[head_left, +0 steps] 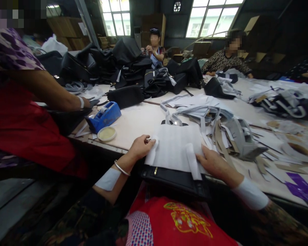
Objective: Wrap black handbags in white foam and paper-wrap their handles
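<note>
A white foam sheet [172, 147] lies over a black bag [173, 178] at the table's near edge, with its two sides curled inward in narrow rolls. My left hand [141, 147] pinches the left curl between thumb and fingers. At the right edge, my right hand [217, 163] grips the sheet beside the other curl, thumb on top, with some fingers hidden. The bag's front, with a small gold zip pull, shows below the sheet. Just beyond the sheet, a grey-wrapped strap [166, 114] reaches across the table.
A blue tape dispenser [104, 116] and a round shallow dish [107, 134] stand left. Paper strips and a grey tape dispenser [243, 140] lie right, near purple film [303, 188]. Black bags [125, 65] are heaped behind. A co-worker in a red apron [28, 133] stands close at left.
</note>
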The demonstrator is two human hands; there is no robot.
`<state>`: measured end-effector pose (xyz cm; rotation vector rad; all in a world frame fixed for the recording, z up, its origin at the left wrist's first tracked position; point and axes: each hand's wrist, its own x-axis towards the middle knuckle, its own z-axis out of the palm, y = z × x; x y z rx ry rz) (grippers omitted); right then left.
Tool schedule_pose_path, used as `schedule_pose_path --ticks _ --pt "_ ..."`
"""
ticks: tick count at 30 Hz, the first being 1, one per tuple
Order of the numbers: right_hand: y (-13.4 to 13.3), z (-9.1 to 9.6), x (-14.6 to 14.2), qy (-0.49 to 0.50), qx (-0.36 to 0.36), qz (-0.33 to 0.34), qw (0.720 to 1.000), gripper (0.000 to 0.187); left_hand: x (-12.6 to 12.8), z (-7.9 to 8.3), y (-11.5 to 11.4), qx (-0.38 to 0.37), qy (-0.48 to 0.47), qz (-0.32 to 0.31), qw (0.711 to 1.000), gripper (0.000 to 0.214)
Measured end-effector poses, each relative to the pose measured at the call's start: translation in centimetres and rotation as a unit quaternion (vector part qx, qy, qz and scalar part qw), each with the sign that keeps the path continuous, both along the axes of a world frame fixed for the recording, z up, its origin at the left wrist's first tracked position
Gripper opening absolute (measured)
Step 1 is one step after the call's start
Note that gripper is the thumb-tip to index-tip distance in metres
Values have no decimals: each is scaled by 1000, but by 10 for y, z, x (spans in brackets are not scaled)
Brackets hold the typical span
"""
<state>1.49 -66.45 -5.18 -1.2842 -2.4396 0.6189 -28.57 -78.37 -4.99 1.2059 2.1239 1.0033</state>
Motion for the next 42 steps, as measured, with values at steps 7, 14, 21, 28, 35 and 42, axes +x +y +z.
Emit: schedule_pose_path --ticks 7,14,21,28,35,42 --pt "-8 0 17 -48 30 -49 997 39 -3 1 -16 5 -100 -17 995 41" --pt "-10 7 23 -81 -56 -7 995 43 -9 -9 -15 -50 -151 -19 987 30" --pt "-23 15 16 -34 -83 21 996 44 -9 -9 -10 -19 -77 -20 997 40" --pt "-31 11 24 -58 -168 1 984 30 1 -1 -21 -57 18 -43 997 32" --pt "-30 7 25 -81 -240 32 967 32 7 4 -28 -118 12 -67 991 28" --pt "-31 11 24 -58 -384 51 920 31 -4 -6 -42 -188 -83 -112 972 28"
